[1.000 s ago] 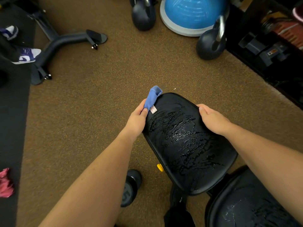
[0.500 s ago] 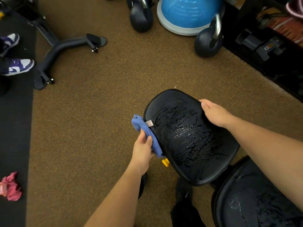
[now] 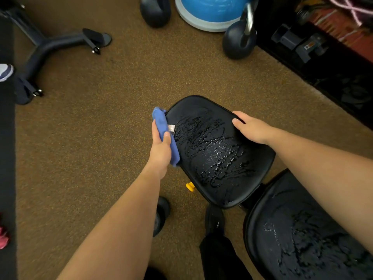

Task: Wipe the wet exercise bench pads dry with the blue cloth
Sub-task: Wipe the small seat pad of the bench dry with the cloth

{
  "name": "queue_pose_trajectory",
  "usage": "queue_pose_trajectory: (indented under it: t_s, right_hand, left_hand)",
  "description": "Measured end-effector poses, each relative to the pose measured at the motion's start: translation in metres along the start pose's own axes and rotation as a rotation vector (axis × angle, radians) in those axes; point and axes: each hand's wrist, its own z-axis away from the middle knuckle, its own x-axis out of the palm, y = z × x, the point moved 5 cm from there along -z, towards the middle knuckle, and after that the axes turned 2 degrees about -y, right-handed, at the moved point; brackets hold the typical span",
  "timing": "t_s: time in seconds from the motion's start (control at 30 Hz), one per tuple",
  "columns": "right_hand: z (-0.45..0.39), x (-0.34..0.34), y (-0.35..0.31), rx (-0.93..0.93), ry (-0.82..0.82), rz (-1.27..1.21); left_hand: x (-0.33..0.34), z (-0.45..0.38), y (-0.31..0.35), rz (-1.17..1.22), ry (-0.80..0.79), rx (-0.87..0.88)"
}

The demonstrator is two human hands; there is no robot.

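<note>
The blue cloth [image 3: 165, 136] is held against the left edge of the front bench pad [image 3: 218, 150], folded into a long strip with a small grey label showing near its middle. It is gripped by the left hand [image 3: 161, 150], whose thumb and fingers are curled round the strip, so that the cloth is pressed on the rim of the pad and not on its top. The top surface is covered with beads and streaks of water, mostly across the middle and toward the near end, and it looks not yet dried. The far right edge of this pad is held by the right hand [image 3: 252, 128]; the thumb lies on the top, and the other fingers are hidden behind the edge, so their grip cannot be told exactly. A second wet pad [image 3: 298, 239] is seen just beside, at the lower right, also with water on it. To do the step well, the cloth should probably be opened wider and laid flat on the top, then drawn in long overlapping strokes from the far end to the near end, while the pad is kept steady by the right hand. A dry side of the cloth should be turned out when one side is soaked. Around the bench, brown carpet [image 3: 101, 138], a kettlebell [image 3: 238, 41] and a blue balance dome [image 3: 210, 11] are seen.
</note>
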Motion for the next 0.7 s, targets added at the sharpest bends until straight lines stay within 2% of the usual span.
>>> queue_pose_trajectory:
  t_s: [0.17, 0.7]
  right_hand:
    - [0.005, 0.004, 0.0, -0.017, 0.026, 0.005]
    - [0.021, 0.004, 0.002, -0.022, 0.061, 0.022]
  left_hand:
    - [0.015, 0.034, -0.012, -0.016, 0.044, -0.069]
    - [0.064, 0.108, -0.072, -0.027, 0.026, -0.07]
